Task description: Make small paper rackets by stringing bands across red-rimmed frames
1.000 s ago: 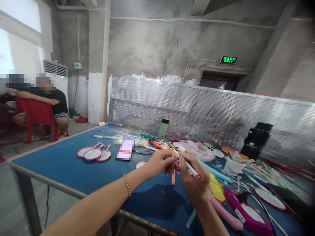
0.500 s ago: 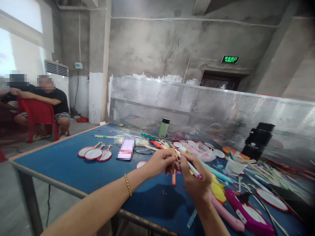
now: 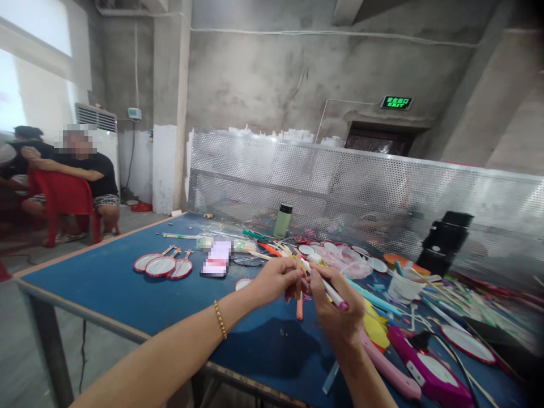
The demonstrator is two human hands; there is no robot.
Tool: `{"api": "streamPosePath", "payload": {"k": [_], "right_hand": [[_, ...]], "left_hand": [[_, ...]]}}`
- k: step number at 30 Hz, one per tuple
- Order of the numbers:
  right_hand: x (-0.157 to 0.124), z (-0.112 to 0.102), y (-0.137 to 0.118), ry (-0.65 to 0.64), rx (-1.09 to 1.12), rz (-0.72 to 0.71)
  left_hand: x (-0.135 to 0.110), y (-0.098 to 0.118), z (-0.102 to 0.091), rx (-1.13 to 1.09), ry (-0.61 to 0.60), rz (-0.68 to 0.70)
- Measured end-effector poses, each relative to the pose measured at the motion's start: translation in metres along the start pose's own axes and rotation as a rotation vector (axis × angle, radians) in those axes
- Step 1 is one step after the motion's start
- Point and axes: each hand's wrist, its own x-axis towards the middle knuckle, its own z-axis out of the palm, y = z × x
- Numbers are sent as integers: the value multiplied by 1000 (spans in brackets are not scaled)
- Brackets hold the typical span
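Note:
My left hand (image 3: 276,280) is closed, thumb and fingers pinching a slim orange stick (image 3: 300,309) whose lower end points down over the table. Close beside it, my right hand (image 3: 340,311) grips a white marker pen (image 3: 334,292) with a purple end. The pen slants, its far tip up against the fingers of my left hand and the stick. Fingers partly hide where the two meet. Just beyond my left wrist lies a round white piece with a red rim (image 3: 243,283), partly covered by my arm.
On the blue table (image 3: 97,289) lie red-rimmed round paddles (image 3: 161,266), a phone (image 3: 216,259), glasses (image 3: 249,261) and a green bottle (image 3: 283,221). At right are a white cup (image 3: 403,288), a purple device (image 3: 429,368) and a pink handle (image 3: 393,371). A perforated metal panel (image 3: 361,181) stands behind.
Both hands keep nearly the same pose, with the pen and stick still held. The whole view has shifted very slightly. At left, the seated person's hand has lifted a little.

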Motion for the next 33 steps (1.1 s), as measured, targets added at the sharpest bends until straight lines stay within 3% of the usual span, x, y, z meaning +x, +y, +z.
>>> {"api": "streamPosePath", "payload": {"k": [33], "right_hand": [[0, 1, 0, -27, 36, -49]], "left_hand": [[1, -2, -1, 9, -7, 8]]}}
